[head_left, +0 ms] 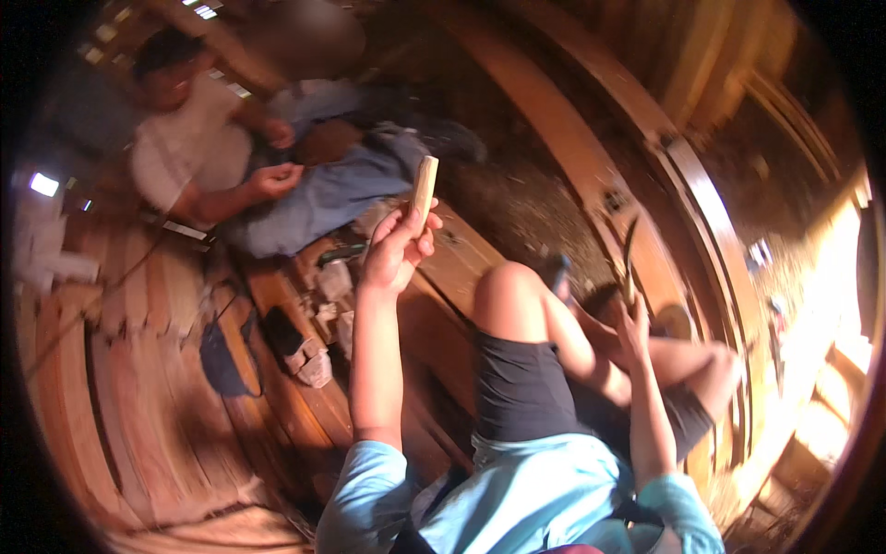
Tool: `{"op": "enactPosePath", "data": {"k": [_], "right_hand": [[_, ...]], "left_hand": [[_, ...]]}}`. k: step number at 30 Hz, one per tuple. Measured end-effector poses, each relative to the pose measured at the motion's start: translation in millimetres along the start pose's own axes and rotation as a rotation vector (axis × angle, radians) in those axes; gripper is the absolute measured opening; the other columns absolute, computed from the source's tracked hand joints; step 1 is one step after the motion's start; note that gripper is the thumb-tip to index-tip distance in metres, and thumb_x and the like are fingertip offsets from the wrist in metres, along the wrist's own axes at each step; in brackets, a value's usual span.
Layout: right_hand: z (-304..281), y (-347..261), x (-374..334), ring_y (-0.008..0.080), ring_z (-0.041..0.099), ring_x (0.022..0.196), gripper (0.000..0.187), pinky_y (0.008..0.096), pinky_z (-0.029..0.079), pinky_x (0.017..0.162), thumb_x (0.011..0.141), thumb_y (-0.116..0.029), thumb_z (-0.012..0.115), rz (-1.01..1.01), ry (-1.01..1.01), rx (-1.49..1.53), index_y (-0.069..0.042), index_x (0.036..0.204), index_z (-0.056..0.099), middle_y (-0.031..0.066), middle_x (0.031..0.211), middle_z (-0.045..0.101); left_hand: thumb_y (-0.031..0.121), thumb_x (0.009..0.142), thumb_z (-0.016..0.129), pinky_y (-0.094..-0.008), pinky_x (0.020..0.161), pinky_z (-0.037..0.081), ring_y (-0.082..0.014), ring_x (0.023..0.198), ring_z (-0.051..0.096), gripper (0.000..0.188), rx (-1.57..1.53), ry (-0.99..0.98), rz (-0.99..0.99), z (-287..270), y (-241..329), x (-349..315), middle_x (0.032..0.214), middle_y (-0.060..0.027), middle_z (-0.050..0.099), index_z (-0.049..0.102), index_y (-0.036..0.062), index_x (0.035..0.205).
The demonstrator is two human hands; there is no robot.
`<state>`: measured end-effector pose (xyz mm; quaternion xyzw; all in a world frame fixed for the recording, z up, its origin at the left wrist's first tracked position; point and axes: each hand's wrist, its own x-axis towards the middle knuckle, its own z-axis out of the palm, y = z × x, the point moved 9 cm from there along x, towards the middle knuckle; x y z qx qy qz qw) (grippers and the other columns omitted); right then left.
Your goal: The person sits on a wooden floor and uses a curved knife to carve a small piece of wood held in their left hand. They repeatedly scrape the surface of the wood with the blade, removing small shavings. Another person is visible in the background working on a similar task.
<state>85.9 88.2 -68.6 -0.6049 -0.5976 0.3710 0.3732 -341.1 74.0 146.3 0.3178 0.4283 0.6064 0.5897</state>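
Note:
My left hand (399, 251) is raised in front of me, its fingers closed around the lower end of a short, pale wooden stick (425, 189). The stick stands nearly upright with its cut upper end bare. Lower on the right, my right hand (633, 325) grips a curved-blade knife (630, 247) by its handle, over my bent right leg. Its thin, dark blade points up and away from me. Knife and stick are well apart. Parts of the handle are hidden by my fingers.
Across from me on the left sits another person (198, 138) in a pale shirt, hands before them. Stacked planks (148, 397) fill the left side. Small wood chunks (334, 280) and a dark blue cloth-like thing (228, 355) lie nearby. Long curved-looking beams (544, 102) run along the right.

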Motion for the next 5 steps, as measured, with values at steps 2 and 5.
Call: {"op": "enactPosePath", "data": {"k": [2,5], "right_hand": [[4,-30,-7,0.0083,0.054,0.071,0.02,0.0233,0.045,0.059,0.091,-0.002,0.051,0.11,-0.09,0.425,-0.004,0.111,0.049,0.0043,0.093,0.061],[-38,-20,-31,0.0056,0.053,0.068,0.021,0.0208,0.044,0.057,0.091,-0.005,0.054,0.13,0.033,0.524,-0.007,0.111,0.047,0.0067,0.094,0.062]], "left_hand": [[0.025,0.096,0.054,-0.0227,0.063,0.044,-0.0088,0.065,0.052,0.036,-0.04,-0.12,-0.037,54,-33,-5,0.095,-0.0088,0.063,0.051,-0.0009,0.12],[0.027,0.095,0.055,-0.0261,0.067,0.046,-0.0125,0.069,0.055,0.043,-0.301,-0.425,-0.142,144,-93,-12,0.106,-0.0137,0.059,0.045,0.0007,0.128]]}}
